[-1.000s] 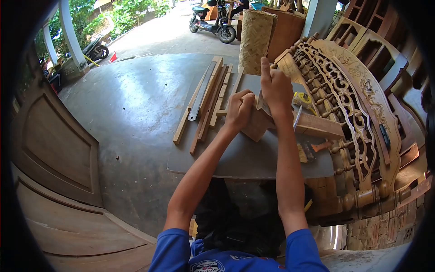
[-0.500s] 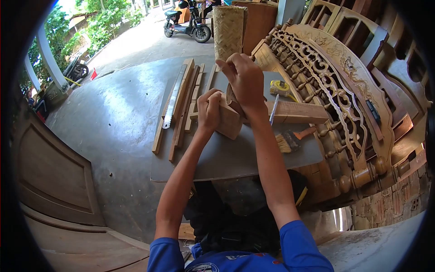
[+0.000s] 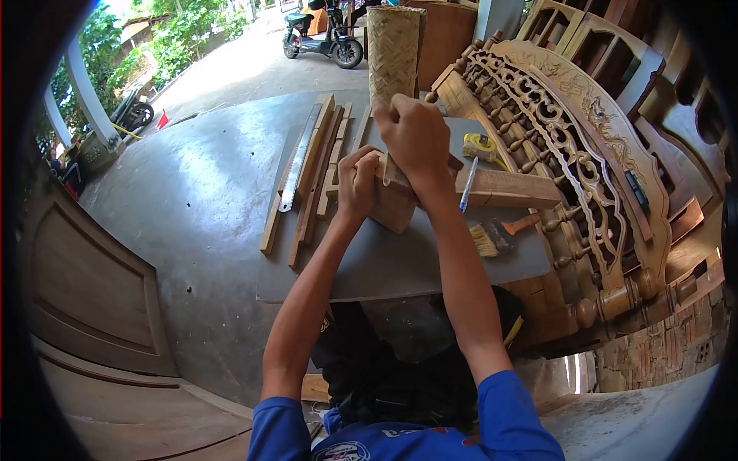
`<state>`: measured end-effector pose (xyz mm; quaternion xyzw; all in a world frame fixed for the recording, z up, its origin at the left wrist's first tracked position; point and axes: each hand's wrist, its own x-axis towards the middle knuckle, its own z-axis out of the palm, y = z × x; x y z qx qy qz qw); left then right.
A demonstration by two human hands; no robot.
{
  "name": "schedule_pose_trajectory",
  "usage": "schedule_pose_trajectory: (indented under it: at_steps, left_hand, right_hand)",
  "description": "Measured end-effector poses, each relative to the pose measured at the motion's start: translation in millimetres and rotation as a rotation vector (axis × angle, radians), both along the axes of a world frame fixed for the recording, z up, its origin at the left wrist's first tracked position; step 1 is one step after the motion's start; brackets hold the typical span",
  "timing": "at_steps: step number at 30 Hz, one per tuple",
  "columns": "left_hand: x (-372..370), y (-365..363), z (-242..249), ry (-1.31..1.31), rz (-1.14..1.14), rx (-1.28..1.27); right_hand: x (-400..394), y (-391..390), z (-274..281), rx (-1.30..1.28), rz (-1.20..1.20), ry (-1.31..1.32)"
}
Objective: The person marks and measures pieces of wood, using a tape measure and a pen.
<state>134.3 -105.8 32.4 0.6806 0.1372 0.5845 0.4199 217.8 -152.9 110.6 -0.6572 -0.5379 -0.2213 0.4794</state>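
My left hand is closed around the left side of a wooden block, held over the grey board. Just above and to the right, my right hand has its fingers curled over the block's upper end; what they grip is mostly hidden by the hand. A thin flat piece shows below its fingers, too small to identify. Right of my hands a thick wooden beam lies on the board, with a white-and-blue pen against it.
Left of my hands lie a metal saw blade and several wooden strips. On the right are a yellow tape measure and a brush. Carved wooden furniture stands beyond them. A scooter is parked behind.
My right hand has shifted slightly and turned over the block, and the thin piece under it sits differently. The whole view has moved a little.
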Motion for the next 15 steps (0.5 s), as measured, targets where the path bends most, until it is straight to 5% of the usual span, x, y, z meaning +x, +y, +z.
schedule_pose_trajectory:
  at_steps: [7, 8, 11, 15]
  left_hand:
    - [4, 9, -7, 0.057, -0.012, -0.012]
    - [4, 8, -7, 0.046, -0.017, 0.022]
    - [5, 17, -11, 0.082, -0.045, 0.044]
    - [-7, 13, -2, 0.122, -0.222, -0.152]
  right_hand:
    - [-9, -31, -32, 0.179, 0.092, 0.075]
    - [-12, -39, -35, 0.239, 0.07, -0.108]
    - [-25, -49, -53, 0.335, 0.211, -0.113]
    - [-19, -66, -43, 0.689, 0.357, 0.813]
